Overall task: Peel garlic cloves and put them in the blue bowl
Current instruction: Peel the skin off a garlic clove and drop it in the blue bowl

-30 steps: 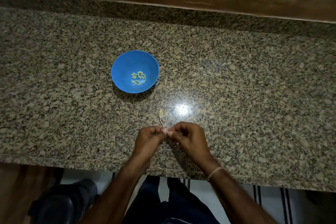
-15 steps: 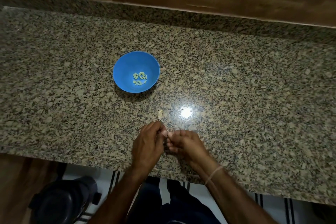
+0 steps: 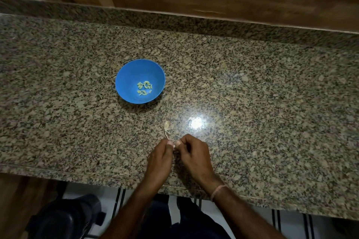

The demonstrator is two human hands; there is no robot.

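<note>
Two hands meet over the near edge of the speckled stone counter (image 3: 272, 103). The left hand (image 3: 159, 161) has its fingers curled in, and its thumb is pressed up against the thumb of the right hand (image 3: 194, 155). The right hand is curled too. Together they pinch a tiny garlic piece (image 3: 174, 144) between the thumb tips. It is so small and so hidden that I cannot tell if it has its skin on. Just past the left thumb, a pale garlic scrap (image 3: 166, 124) lies on the counter. It has a thin stringy tail that runs back to the thumb tip. A little to the right of the scrap, and just past the right hand, a bright spot of light (image 3: 196, 123) shines on the stone. The blue bowl (image 3: 124, 75) sits farther away from the hands, out past the left hand and a bit to its left. It stands upright, well apart from both hands. A small pile of peeled cloves (image 3: 144, 88) lies at its bottom. The right wrist wears a thin band (image 3: 217, 190).
</note>
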